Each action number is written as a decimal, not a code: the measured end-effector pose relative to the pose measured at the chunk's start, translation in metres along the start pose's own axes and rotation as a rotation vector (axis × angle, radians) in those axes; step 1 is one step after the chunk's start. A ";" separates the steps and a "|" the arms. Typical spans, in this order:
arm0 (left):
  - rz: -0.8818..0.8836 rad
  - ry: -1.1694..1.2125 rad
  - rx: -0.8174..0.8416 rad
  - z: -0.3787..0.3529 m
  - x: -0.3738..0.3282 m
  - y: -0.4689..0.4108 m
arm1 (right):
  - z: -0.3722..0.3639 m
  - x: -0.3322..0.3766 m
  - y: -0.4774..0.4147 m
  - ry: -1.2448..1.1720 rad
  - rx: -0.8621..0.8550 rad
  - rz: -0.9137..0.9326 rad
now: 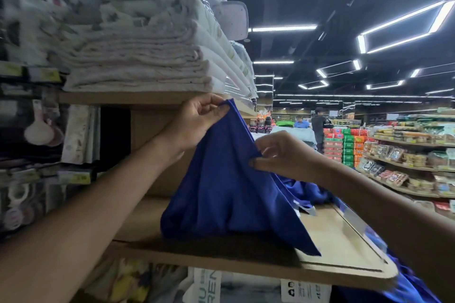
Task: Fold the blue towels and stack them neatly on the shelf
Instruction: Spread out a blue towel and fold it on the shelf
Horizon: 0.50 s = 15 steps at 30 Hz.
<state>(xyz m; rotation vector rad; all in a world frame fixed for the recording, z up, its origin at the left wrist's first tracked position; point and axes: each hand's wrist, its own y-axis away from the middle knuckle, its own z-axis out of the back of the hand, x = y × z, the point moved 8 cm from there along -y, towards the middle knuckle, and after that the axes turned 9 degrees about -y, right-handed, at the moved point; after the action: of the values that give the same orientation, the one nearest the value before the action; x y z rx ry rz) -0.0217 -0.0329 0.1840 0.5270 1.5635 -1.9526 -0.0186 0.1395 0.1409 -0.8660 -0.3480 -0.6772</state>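
A blue towel (221, 192) hangs in a tent shape above the wooden shelf (332, 253), its lower part resting on the board. My left hand (199, 120) pinches the towel's top corner just under the upper shelf. My right hand (283, 152) pinches its right edge, lower down and further right. More blue cloth (307, 192) lies bunched on the shelf behind the held towel, and some blue fabric (406, 288) hangs past the shelf's right front corner.
The upper shelf (123, 98) carries a tall stack of folded white linens (138, 61). Packaged goods hang at the left. Packages fill the space below the wooden shelf. An aisle with stocked food shelves (406, 155) and two distant people opens to the right.
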 end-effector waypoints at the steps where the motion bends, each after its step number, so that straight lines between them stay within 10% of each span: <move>1: -0.010 -0.019 -0.021 0.005 -0.008 -0.001 | 0.002 0.003 0.001 0.028 0.013 0.007; 15: -0.224 -0.238 -0.374 0.085 -0.061 0.003 | -0.001 -0.009 0.065 0.051 0.264 -0.311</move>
<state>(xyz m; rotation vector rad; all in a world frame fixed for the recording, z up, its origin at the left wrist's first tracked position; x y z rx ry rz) 0.0309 -0.1044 0.2403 -0.0347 1.8308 -1.7373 0.0179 0.1721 0.0975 -0.5464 -0.5203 -0.9158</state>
